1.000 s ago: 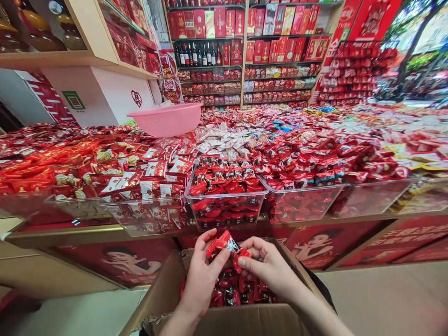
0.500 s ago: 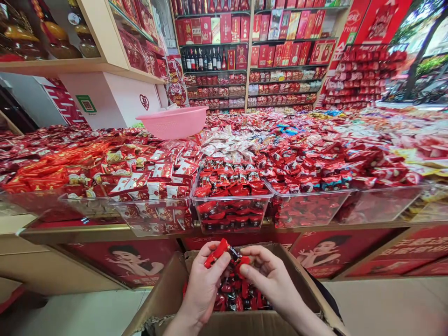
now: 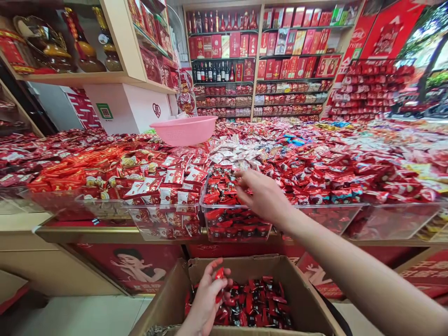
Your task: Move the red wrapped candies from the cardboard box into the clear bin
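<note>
Head view: from the person's head, looking forward and down.
Left grip (image 3: 209, 295): close to the camera, at six o'clock.
Right grip (image 3: 263, 193): farther out, just off centre, its arm (image 3: 350, 265) entering from four o'clock.
Cardboard box (image 3: 247, 268): near, six o'clock, seen into from above.
Table (image 3: 105, 236): across the middle distance, nine to three o'clock.
Wall shelves (image 3: 258, 58): far, twelve o'clock, roughly face-on.
Tree (image 3: 430, 65): far, two o'clock.

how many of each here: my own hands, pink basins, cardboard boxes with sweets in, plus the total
Your hands, left hand and right hand: 2
Pink basin: 1
Cardboard box with sweets inside: 1
Total: 4
</note>
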A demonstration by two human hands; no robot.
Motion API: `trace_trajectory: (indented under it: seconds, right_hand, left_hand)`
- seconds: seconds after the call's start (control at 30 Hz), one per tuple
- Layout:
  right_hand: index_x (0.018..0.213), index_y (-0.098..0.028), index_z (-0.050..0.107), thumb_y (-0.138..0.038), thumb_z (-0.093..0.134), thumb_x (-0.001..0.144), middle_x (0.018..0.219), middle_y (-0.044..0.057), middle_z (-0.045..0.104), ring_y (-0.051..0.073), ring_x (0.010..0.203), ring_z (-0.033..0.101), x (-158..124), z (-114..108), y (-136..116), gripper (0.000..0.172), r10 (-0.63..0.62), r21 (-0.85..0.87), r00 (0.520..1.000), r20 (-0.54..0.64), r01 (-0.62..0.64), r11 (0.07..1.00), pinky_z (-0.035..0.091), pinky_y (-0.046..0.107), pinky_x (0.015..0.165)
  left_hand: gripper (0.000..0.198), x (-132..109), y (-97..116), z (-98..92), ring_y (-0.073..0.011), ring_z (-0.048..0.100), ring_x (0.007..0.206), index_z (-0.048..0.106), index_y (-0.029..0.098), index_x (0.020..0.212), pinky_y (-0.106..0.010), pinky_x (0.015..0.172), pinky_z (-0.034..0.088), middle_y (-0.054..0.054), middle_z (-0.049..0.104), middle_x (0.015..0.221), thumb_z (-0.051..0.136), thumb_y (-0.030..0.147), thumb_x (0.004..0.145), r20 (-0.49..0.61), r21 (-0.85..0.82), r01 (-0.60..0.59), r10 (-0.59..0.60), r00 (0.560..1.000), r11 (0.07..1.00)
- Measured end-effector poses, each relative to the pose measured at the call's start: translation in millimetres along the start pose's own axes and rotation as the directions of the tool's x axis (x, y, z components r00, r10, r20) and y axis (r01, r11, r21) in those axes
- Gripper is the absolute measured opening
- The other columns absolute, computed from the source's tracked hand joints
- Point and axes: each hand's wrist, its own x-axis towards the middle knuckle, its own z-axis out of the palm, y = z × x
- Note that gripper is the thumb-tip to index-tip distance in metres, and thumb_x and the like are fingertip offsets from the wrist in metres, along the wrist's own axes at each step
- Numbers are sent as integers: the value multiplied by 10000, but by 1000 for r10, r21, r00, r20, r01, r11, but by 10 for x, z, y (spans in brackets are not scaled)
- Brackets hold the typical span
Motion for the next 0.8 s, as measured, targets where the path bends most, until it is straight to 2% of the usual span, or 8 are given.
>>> trace_trajectory:
  seconds: [0.1,0.23,0.33,0.47,0.53,0.6,0.7,0.8]
  right_hand:
    - [732,-154,488,-165,395,767,775,63,572,160,710,529,345,248,85,100,-73,-213,977,199,116,970,376,245,575]
    - [776,-156,508,-203,383,793,793,64,567,163,718,529,457,450,104,135,-81,-290,920,383,203,935,360,237,552]
    - [779,-147,527,-295,444,771,807,78,570,181,775,519,429,495,120,170,-88,-268,893,442,225,937,369,252,618]
    - [742,-133,548,-308,498,736,803,83,566,182,790,507,450,494,179,182,-122,-212,883,454,240,947,364,272,704]
    - [726,-132,554,-293,491,742,806,81,558,172,798,502,477,427,184,173,-121,-154,892,435,206,966,362,269,723]
    - [738,-137,551,-265,467,757,826,77,550,158,809,495,448,287,127,155,-109,-68,928,357,143,987,365,263,722]
    - [751,-157,532,-240,427,779,775,43,549,124,741,492,177,19,-104,137,-61,131,969,239,30,991,374,240,672]
    - [696,-179,518,-267,437,771,647,-3,537,94,595,476,-370,-78,-379,141,47,324,924,380,-180,929,371,201,548]
  left_hand:
    - [390,64,-87,-117,-101,534,716,407,255,1023,-211,578,399,-7,543,888,517,138,668,-16,-2,42,-42,999,999]
    - [378,92,-89,-198,-96,534,703,403,254,1020,-207,573,398,-8,551,883,529,167,675,-38,-15,54,-54,998,998]
    - [363,112,-91,-213,-99,542,695,417,245,1002,-205,564,397,-6,562,861,537,171,667,-28,-39,44,-45,999,998]
    - [363,154,-125,-204,-107,559,696,435,240,983,-203,556,394,4,580,823,522,130,649,-11,-63,42,-43,999,997]
    - [400,179,-145,-211,-113,569,728,443,238,967,-212,587,403,3,595,832,487,50,617,-11,-88,39,-40,999,995]
    - [396,197,-159,-231,-123,571,809,463,225,918,-233,667,415,-10,603,899,459,-4,594,2,-144,16,-16,1000,989]
    - [273,172,-144,-248,-162,538,943,504,192,848,-282,803,398,-37,570,1038,490,16,639,90,-252,-5,28,996,968]
    - [197,57,-63,-173,-192,549,933,527,184,871,-314,817,409,-40,586,999,535,100,693,190,-301,13,46,981,954]
